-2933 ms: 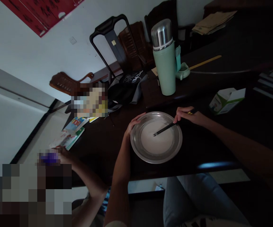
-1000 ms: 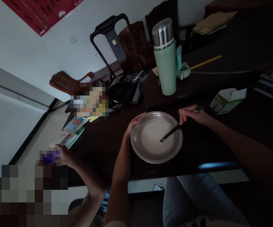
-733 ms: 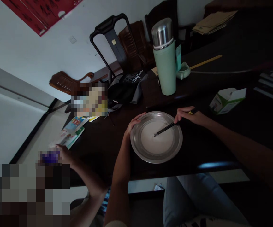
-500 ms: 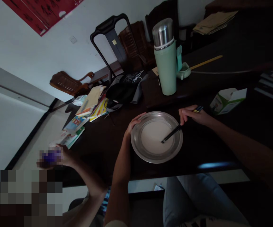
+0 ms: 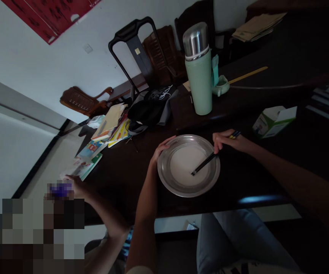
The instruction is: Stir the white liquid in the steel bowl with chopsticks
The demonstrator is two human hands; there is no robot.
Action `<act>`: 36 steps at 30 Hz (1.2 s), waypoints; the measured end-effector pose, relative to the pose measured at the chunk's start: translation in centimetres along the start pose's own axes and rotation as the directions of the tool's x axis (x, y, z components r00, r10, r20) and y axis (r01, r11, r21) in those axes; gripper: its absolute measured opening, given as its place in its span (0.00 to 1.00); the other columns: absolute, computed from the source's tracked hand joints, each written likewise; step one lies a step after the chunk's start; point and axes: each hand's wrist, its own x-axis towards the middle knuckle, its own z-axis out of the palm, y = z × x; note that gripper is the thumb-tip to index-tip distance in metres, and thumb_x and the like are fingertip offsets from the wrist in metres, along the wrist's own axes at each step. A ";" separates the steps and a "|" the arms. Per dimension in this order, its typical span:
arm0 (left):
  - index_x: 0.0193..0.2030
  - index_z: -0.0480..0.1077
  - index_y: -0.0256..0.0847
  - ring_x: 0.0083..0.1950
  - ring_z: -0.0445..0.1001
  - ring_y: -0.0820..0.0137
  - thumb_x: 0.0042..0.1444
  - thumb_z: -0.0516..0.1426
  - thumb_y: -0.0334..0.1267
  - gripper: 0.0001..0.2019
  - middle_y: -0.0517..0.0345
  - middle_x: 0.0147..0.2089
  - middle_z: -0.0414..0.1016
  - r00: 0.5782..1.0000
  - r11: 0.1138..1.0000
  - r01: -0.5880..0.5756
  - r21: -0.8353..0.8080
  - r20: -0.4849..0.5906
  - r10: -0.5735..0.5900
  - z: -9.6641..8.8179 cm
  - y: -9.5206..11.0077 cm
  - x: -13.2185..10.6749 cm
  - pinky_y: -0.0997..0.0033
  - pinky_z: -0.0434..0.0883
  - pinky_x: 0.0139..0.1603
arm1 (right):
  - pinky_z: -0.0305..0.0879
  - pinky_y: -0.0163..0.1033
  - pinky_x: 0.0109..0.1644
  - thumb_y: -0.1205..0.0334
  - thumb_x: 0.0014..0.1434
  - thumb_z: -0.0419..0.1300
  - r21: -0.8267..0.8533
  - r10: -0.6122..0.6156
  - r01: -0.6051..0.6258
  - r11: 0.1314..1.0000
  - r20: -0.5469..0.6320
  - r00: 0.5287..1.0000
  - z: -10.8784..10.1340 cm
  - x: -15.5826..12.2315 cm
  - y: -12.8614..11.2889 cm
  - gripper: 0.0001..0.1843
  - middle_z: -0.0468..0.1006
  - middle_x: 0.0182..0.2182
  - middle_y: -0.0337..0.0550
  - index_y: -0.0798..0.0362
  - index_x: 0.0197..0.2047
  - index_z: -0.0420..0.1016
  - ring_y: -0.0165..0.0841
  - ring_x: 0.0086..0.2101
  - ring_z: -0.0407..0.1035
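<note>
A round metal bowl (image 5: 166,179) stands on the dark table and holds a whitish liquid (image 5: 183,163). Along its left rim lies my left hand (image 5: 161,150), fingers curved against the outer side; the thumb is hard to see. My right hand (image 5: 227,140) grips a pair of dark chopsticks (image 5: 204,163), with their upper ends sticking out behind the fingers. The chopstick tips dip into the liquid near the middle of the bowl, slanting down to the left.
A green thermos (image 5: 200,82) stands behind the bowl, beside a small green cup (image 5: 221,86). To the right is an open carton (image 5: 274,121). Books (image 5: 110,125) and a black bag (image 5: 145,108) lie to the left. Another person's arm (image 5: 104,207) reaches in at left.
The chopstick tips and my right hand have shifted slightly left and the tips slightly down within the liquid. My left hand and the bowl stay in place.
</note>
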 end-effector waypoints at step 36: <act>0.55 0.77 0.35 0.66 0.68 0.46 0.43 0.62 0.35 0.28 0.48 0.58 0.79 1.000 1.000 0.000 -0.013 0.004 0.000 -0.2 -0.2 0.1 0.53 0.59 0.70 | 0.68 0.43 0.39 0.43 0.64 0.59 -0.005 -0.041 0.040 0.999 -0.139 0.990 -0.8 0.3 0.4 0.26 0.80 0.22 0.42 0.51 0.20 0.73 0.36 0.27 0.74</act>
